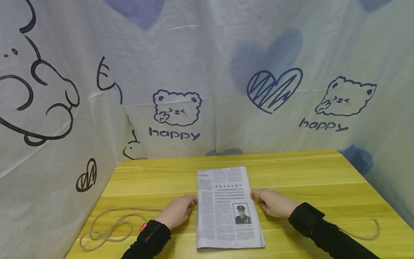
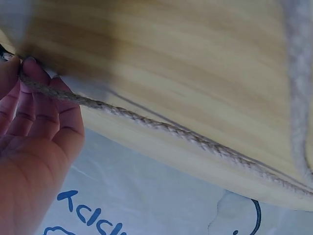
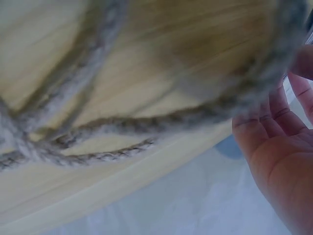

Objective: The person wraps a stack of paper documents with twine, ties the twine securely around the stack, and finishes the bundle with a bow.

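Observation:
A folded newspaper lies upright to my view on the yellow wood-grain table, with a small portrait photo at its lower right. A thin braided rope runs in from the left toward the paper's left edge. There my left hand pinches it between thumb and fingers; the left wrist view shows the braided cord leaving the fingertips. At the opposite edge, my right hand holds rope beside the newspaper, its fingertips against the paper. Close rope partly blurs the right wrist view. Any rope under the newspaper is hidden.
Loose rope coils lie on the table's left side. A curled rope end lies at the right, past the right sleeve. The table meets a pale printed cloth at its back and sides.

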`<state>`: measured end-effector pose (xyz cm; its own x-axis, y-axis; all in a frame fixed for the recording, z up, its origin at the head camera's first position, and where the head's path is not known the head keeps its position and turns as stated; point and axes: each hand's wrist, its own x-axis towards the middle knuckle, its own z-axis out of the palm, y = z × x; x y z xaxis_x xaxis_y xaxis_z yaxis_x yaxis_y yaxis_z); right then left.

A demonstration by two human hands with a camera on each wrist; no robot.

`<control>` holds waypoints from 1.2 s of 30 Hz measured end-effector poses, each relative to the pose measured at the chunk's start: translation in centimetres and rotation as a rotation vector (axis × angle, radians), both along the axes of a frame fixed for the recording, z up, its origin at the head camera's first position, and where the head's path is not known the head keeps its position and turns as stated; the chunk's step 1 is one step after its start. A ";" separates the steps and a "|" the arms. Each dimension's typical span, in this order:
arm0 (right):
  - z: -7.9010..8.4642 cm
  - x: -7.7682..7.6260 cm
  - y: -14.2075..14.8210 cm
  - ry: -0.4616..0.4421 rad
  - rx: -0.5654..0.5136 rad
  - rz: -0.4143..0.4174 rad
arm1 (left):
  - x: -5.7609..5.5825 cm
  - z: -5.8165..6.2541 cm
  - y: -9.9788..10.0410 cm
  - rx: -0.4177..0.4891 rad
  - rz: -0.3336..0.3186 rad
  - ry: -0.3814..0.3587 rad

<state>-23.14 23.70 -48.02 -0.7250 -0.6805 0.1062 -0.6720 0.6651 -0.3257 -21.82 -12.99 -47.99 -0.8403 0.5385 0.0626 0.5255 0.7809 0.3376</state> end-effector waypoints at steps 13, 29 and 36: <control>-0.1 -0.1 0.8 -0.027 0.008 -0.033 | -0.1 -0.3 0.7 -0.008 -0.004 0.018; 2.0 1.2 4.3 -0.089 -0.128 -0.189 | 0.4 2.8 -4.4 0.038 0.126 -0.001; 3.3 3.4 8.1 -0.145 -0.139 -0.212 | 1.9 4.7 -11.9 -0.018 0.213 -0.094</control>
